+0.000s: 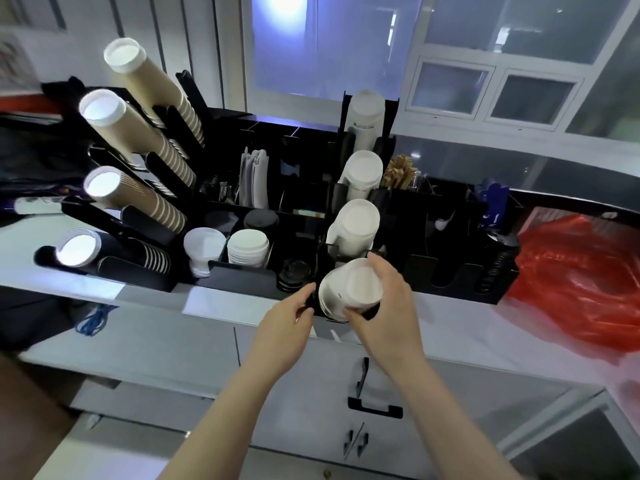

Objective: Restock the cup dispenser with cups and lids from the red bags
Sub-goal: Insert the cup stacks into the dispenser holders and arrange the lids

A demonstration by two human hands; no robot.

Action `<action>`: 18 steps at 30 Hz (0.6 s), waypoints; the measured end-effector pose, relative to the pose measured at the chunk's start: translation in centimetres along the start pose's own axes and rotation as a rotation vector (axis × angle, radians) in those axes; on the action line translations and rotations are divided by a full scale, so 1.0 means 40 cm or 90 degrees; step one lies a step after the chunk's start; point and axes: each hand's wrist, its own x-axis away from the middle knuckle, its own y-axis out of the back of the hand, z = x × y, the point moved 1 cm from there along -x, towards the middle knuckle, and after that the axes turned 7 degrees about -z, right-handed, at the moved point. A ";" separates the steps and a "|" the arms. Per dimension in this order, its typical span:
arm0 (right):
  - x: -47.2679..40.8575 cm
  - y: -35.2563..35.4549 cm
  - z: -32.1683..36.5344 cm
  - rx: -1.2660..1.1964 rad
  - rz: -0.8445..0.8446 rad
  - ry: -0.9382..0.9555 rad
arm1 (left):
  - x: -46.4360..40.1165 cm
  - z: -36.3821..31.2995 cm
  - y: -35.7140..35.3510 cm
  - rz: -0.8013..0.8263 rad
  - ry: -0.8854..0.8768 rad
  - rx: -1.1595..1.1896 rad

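Note:
A black cup dispenser [242, 278] stands on the counter. Its middle column holds three stacks of white cups [356, 223], one behind another. At that column's front slot sits a stack of white cups [349, 289], and my right hand [384, 306] grips it from the right and below. My left hand [287, 323] holds the black front edge of the dispenser just left of that stack. Brown striped cup stacks [138, 133] lean out on the left side. White lids [247, 247] fill a front compartment. A red bag [585, 282] lies at the right.
Black lids [292, 273] lie in a front bay, a black lid stack [498, 258] stands at the dispenser's right end. Straws, napkins and wooden stirrers [401, 171] fill the rear compartments. White drawers with a black handle [375, 408] are below the counter edge. A blue cord [93, 320] hangs left.

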 end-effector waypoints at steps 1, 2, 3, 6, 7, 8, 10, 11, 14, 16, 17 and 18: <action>-0.001 -0.007 -0.007 0.025 -0.005 0.009 | -0.001 0.003 0.004 0.002 0.000 0.010; -0.003 -0.014 -0.013 0.053 -0.008 0.020 | -0.002 0.005 0.007 0.004 0.003 0.021; -0.005 -0.019 -0.019 0.074 -0.002 0.022 | -0.004 0.006 0.009 0.007 0.008 0.031; -0.006 -0.031 -0.038 0.076 0.055 -0.032 | -0.009 0.007 0.010 0.015 0.004 0.048; -0.004 -0.033 -0.045 0.082 0.075 -0.037 | -0.011 0.008 0.009 0.013 0.000 0.049; 0.001 -0.035 -0.050 0.088 0.095 -0.042 | -0.011 0.011 0.008 0.011 -0.001 0.050; 0.007 -0.038 -0.057 0.092 0.115 -0.058 | -0.014 0.016 0.008 0.007 -0.002 0.054; 0.007 -0.041 -0.060 0.100 0.113 -0.061 | -0.016 0.019 0.008 0.007 -0.001 0.054; 0.002 -0.049 -0.062 0.137 0.097 -0.080 | -0.019 0.026 0.006 0.020 0.000 0.066; -0.005 -0.055 -0.058 0.142 0.104 -0.096 | -0.017 0.027 0.007 0.026 -0.006 0.078; -0.008 -0.057 -0.056 0.139 0.110 -0.100 | -0.016 0.027 0.009 0.026 -0.010 0.084; -0.012 -0.058 -0.053 0.128 0.113 -0.104 | -0.016 0.026 0.013 0.029 -0.014 0.089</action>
